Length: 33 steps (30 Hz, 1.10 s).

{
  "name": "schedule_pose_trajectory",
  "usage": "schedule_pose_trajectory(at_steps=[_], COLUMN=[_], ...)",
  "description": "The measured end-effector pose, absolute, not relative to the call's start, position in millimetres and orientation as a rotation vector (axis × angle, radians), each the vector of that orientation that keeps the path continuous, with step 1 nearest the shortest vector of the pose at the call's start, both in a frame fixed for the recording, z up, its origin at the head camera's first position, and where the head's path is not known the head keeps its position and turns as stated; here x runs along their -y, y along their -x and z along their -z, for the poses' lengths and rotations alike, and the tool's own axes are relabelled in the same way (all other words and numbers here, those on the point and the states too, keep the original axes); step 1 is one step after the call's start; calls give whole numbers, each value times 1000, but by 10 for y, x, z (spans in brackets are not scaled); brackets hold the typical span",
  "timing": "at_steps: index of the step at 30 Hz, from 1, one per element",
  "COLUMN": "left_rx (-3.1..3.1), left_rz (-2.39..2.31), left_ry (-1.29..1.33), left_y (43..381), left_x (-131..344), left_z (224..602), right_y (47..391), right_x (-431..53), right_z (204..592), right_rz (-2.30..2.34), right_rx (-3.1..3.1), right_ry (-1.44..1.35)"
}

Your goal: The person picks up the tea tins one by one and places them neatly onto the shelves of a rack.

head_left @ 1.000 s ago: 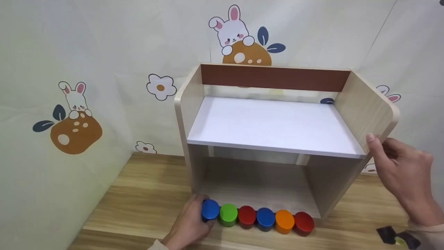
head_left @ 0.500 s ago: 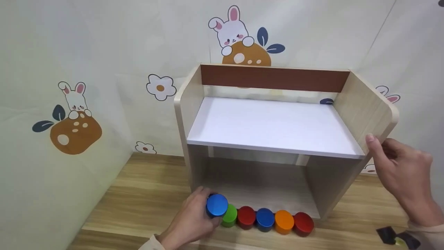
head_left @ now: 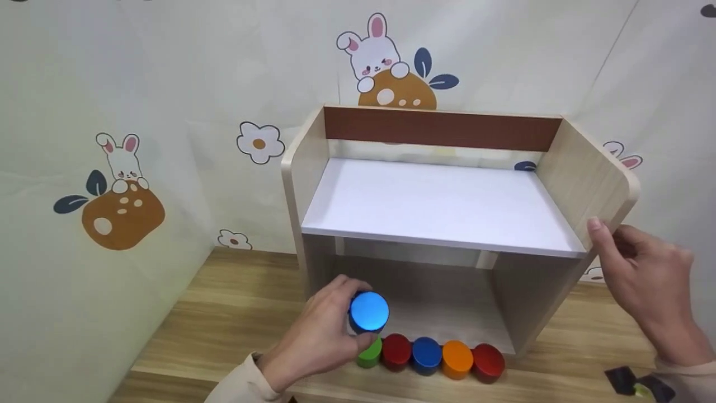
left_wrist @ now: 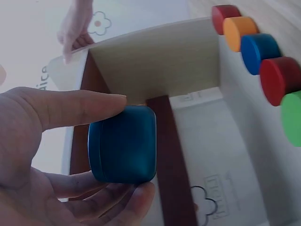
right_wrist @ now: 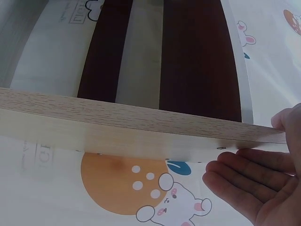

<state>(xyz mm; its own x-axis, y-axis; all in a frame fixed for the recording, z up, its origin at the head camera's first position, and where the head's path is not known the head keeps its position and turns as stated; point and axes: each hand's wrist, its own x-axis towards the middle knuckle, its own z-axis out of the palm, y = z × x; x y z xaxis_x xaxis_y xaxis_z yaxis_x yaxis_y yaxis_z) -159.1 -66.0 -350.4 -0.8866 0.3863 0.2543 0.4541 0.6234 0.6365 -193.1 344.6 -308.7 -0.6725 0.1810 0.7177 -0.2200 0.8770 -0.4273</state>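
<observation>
A blue round tin (head_left: 370, 311) is gripped by my left hand (head_left: 319, 330), thumb on one side and fingers on the other. The left wrist view shows this blue tin (left_wrist: 126, 146) from the side. Below it stands a row of similar round tins: a green tin (head_left: 369, 355) partly hidden by the hand, a red tin (head_left: 396, 352), a blue one, an orange one and another red one. My right hand (head_left: 651, 285) holds the right side panel (head_left: 593, 173) of a small wooden shelf by its front edge, thumb inside, fingers outside, as the right wrist view also shows.
The two-tier shelf has a white upper board (head_left: 442, 204) and a brown back rail (head_left: 442, 127). It stands on a wood-grain table (head_left: 224, 313), close to a wall cloth (head_left: 190, 67) printed with rabbits. The row of tins is along the shelf's front.
My left hand has lifted the blue tin from the left end of the row and carried it up and to the right. The right hand keeps its hold on the shelf panel.
</observation>
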Motion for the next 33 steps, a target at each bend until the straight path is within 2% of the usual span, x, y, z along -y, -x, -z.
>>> schedule_pose_trajectory(at_steps=[15, 33], left_rx=[2774, 2810], left_rz=[1112, 1062], left_ry=[819, 973], left_y=[1625, 1844], left_x=[523, 161], left_z=[3038, 2541], right_y=[1955, 1945], right_x=[-3461, -3455], right_z=[3083, 3090], right_rz=[-604, -602], right_rx=[2182, 2195], right_ry=[-55, -32])
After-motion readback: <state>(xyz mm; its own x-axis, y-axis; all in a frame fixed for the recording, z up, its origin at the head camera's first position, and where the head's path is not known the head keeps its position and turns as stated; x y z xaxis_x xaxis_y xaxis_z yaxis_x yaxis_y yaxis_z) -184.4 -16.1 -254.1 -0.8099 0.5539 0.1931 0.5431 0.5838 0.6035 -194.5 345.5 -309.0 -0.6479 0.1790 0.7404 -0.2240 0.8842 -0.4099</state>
